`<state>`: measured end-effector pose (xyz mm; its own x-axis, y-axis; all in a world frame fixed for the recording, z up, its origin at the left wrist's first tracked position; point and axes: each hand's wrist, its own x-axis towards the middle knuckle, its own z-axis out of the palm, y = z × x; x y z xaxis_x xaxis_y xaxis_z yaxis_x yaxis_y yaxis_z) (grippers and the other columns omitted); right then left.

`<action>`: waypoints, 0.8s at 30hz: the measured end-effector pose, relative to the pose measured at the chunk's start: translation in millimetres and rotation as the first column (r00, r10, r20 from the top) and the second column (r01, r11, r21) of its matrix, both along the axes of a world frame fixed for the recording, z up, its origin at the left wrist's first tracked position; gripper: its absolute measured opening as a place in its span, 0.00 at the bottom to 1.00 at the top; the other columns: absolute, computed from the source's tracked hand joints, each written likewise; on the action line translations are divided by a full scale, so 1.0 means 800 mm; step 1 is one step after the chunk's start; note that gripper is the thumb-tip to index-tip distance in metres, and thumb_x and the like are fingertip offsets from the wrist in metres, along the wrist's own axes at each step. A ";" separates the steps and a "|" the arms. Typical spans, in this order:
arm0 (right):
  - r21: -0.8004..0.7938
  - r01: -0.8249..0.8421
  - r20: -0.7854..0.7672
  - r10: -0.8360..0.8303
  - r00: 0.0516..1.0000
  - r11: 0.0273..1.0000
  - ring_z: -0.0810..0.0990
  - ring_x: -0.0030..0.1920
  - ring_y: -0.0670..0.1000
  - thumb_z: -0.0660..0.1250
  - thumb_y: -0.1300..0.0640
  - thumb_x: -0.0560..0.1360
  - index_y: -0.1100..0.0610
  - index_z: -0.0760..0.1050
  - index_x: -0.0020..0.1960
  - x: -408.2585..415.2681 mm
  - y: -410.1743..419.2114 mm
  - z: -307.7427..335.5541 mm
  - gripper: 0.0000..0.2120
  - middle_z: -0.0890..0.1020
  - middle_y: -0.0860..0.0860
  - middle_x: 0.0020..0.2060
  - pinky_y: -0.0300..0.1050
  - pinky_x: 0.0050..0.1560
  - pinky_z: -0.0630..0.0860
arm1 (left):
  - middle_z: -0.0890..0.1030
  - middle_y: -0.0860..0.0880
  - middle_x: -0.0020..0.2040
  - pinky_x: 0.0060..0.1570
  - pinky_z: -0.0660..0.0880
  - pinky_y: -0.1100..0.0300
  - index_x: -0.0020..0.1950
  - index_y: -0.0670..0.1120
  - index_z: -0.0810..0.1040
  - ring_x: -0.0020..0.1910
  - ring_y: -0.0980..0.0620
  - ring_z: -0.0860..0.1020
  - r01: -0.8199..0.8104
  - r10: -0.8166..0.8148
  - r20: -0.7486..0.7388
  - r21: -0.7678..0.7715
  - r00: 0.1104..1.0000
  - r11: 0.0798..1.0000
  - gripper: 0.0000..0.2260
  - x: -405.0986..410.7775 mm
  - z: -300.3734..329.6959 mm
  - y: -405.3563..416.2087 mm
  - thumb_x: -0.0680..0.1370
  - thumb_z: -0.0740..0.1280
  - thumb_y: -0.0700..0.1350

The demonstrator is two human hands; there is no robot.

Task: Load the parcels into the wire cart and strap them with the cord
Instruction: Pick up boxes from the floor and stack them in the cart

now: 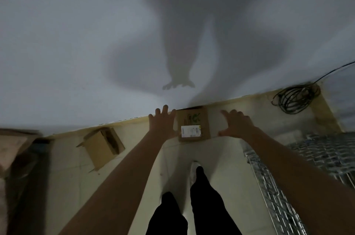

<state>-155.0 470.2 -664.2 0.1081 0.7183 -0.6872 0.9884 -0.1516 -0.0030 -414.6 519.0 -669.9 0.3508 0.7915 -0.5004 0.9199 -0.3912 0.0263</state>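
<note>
1. Parcel [194,124]: one sealed brown box with a white label is seen lying flat on the floor, its far edge against the foot of the wall [76,42], between the two hands.
2. Left hand [162,122]: the fingers are spread and held straight, pointed toward the wall; the hand is placed just beside the parcel's left edge, and whether it touches cannot be told. Nothing is held.
3. Right hand [235,124]: the fingers are loosely spread, the thumb stretched toward the parcel's right edge; a gap of floor is seen between the fingers and the box. Nothing is held.
4. Both arms are reached forward and down, bare to the lower edge of the view.
5. Cart [307,167]: one wire cart is seen at the right, near the right forearm, well apart from the parcel.
6. Cord [295,96]: one dark coil is seen on the floor by the wall, beyond the cart, with a strand running up to the right.
7. Open box [102,144]: one empty carton with loose flaps lies tilted to the left of the left arm.
8. Two dark trouser legs and one pale shoe [193,172] are seen below the parcel.
</note>
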 end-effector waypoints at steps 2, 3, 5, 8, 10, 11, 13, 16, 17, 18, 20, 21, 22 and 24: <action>0.000 0.026 -0.016 -0.026 1.000 1.000 0.69 0.66 0.59 0.68 0.32 0.67 0.50 0.51 0.78 0.001 -0.002 -0.063 0.49 0.67 0.58 0.68 0.54 0.62 0.70 | 0.61 0.45 0.70 0.57 0.70 0.46 0.72 0.50 0.61 0.64 0.41 0.67 -0.005 0.005 0.001 -0.016 1.000 1.000 0.36 0.003 -0.063 0.006 0.70 0.68 0.65; 0.004 0.034 -0.024 -0.034 0.999 0.999 0.69 0.66 0.59 0.69 0.32 0.67 0.50 0.51 0.78 0.001 -0.004 -0.095 0.49 0.67 0.58 0.69 0.54 0.62 0.70 | 0.61 0.45 0.70 0.57 0.70 0.46 0.72 0.50 0.60 0.64 0.41 0.67 -0.009 0.009 0.008 -0.024 1.000 1.000 0.36 0.005 -0.096 0.009 0.70 0.68 0.65; 0.008 0.053 -0.043 -0.053 0.998 0.999 0.68 0.67 0.60 0.69 0.33 0.68 0.49 0.50 0.78 0.001 -0.004 -0.156 0.48 0.65 0.58 0.71 0.54 0.62 0.70 | 0.61 0.45 0.70 0.58 0.70 0.46 0.73 0.50 0.60 0.65 0.41 0.67 -0.028 0.029 0.025 -0.038 0.999 0.999 0.36 0.009 -0.158 0.015 0.71 0.68 0.64; 0.039 0.077 -0.047 -0.075 0.996 0.996 0.67 0.68 0.60 0.69 0.33 0.68 0.47 0.50 0.78 0.004 -0.001 -0.254 0.47 0.63 0.58 0.71 0.53 0.63 0.69 | 0.62 0.45 0.69 0.58 0.70 0.46 0.72 0.50 0.60 0.64 0.41 0.68 -0.054 0.056 0.051 -0.040 0.997 0.998 0.35 0.018 -0.255 0.026 0.72 0.67 0.63; 0.064 0.096 -0.036 -0.094 0.995 0.993 0.67 0.67 0.60 0.69 0.35 0.70 0.46 0.50 0.78 0.009 0.007 -0.325 0.45 0.62 0.59 0.72 0.54 0.63 0.69 | 0.63 0.45 0.68 0.57 0.70 0.46 0.72 0.50 0.61 0.62 0.41 0.69 -0.081 0.085 0.080 -0.051 0.993 0.995 0.34 0.027 -0.327 0.035 0.72 0.67 0.63; 0.077 0.108 -0.033 -0.106 0.994 0.991 0.67 0.67 0.61 0.68 0.36 0.71 0.46 0.50 0.78 0.011 0.012 -0.357 0.43 0.62 0.59 0.72 0.55 0.63 0.69 | 0.63 0.46 0.68 0.57 0.70 0.46 0.73 0.50 0.61 0.62 0.41 0.70 -0.093 0.098 0.089 -0.062 0.991 0.994 0.34 0.031 -0.361 0.040 0.72 0.67 0.63; 0.119 0.153 -0.055 -0.147 0.988 0.981 0.66 0.68 0.62 0.66 0.37 0.73 0.47 0.50 0.78 0.017 0.024 -0.421 0.41 0.61 0.60 0.72 0.57 0.64 0.67 | 0.63 0.45 0.70 0.57 0.70 0.46 0.74 0.48 0.60 0.62 0.41 0.69 -0.099 0.106 0.092 -0.071 0.990 0.993 0.34 0.039 -0.428 0.049 0.74 0.66 0.61; 0.145 0.249 -0.125 -0.232 0.965 0.958 0.64 0.68 0.66 0.69 0.37 0.71 0.47 0.50 0.78 0.030 0.041 -0.500 0.44 0.59 0.63 0.72 0.59 0.65 0.67 | 0.59 0.41 0.73 0.62 0.68 0.43 0.75 0.46 0.56 0.68 0.38 0.65 -0.121 0.130 0.122 -0.076 0.984 0.990 0.34 0.056 -0.510 0.060 0.76 0.65 0.59; 0.117 0.275 -0.154 -0.256 0.954 0.954 0.63 0.69 0.66 0.72 0.37 0.69 0.46 0.49 0.79 0.032 0.044 -0.521 0.48 0.57 0.63 0.73 0.59 0.66 0.67 | 0.57 0.40 0.74 0.64 0.67 0.43 0.76 0.47 0.56 0.70 0.38 0.63 -0.126 0.134 0.129 -0.071 0.982 0.990 0.34 0.062 -0.530 0.062 0.76 0.65 0.59; 0.085 0.300 -0.190 -0.280 0.941 0.950 0.62 0.70 0.67 0.74 0.37 0.66 0.46 0.47 0.79 0.034 0.048 -0.540 0.52 0.55 0.63 0.73 0.59 0.67 0.67 | 0.55 0.38 0.75 0.65 0.67 0.44 0.76 0.47 0.57 0.70 0.37 0.62 -0.125 0.132 0.138 -0.058 0.982 0.990 0.34 0.067 -0.551 0.063 0.76 0.65 0.59; 0.046 0.321 -0.275 -0.297 0.915 0.946 0.64 0.69 0.67 0.78 0.38 0.62 0.44 0.45 0.79 0.032 0.052 -0.573 0.58 0.56 0.63 0.72 0.58 0.67 0.70 | 0.54 0.35 0.75 0.64 0.67 0.45 0.77 0.47 0.54 0.69 0.35 0.64 -0.142 0.148 0.185 -0.044 0.972 0.989 0.37 0.073 -0.586 0.065 0.75 0.66 0.60; 0.051 0.334 -0.322 -0.301 0.898 0.941 0.67 0.67 0.66 0.79 0.39 0.60 0.42 0.43 0.78 0.030 0.052 -0.587 0.60 0.59 0.63 0.70 0.56 0.66 0.71 | 0.54 0.35 0.74 0.63 0.69 0.46 0.78 0.48 0.52 0.68 0.35 0.66 -0.172 0.184 0.231 -0.070 0.955 0.983 0.39 0.075 -0.600 0.065 0.74 0.67 0.61; 0.070 0.361 -0.366 -0.313 0.876 0.930 0.70 0.64 0.65 0.80 0.40 0.59 0.41 0.41 0.78 0.028 0.052 -0.600 0.62 0.61 0.62 0.68 0.54 0.64 0.72 | 0.55 0.35 0.73 0.62 0.71 0.47 0.78 0.50 0.49 0.66 0.36 0.68 -0.210 0.234 0.287 -0.113 0.929 0.971 0.41 0.074 -0.613 0.064 0.74 0.68 0.61; 0.119 0.405 -0.412 -0.326 0.851 0.907 0.72 0.61 0.64 0.82 0.41 0.57 0.39 0.40 0.78 0.027 0.051 -0.616 0.64 0.62 0.60 0.65 0.53 0.62 0.74 | 0.60 0.36 0.70 0.60 0.73 0.49 0.79 0.52 0.45 0.62 0.39 0.71 -0.257 0.312 0.376 -0.189 0.873 0.948 0.44 0.072 -0.628 0.063 0.73 0.69 0.61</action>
<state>-133.7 511.1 -1156.8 0.1525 0.8003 -0.5798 0.7786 -0.4587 -0.4283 -357.0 569.4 -1172.1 0.3104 0.8253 -0.4718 0.8926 -0.0823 0.4433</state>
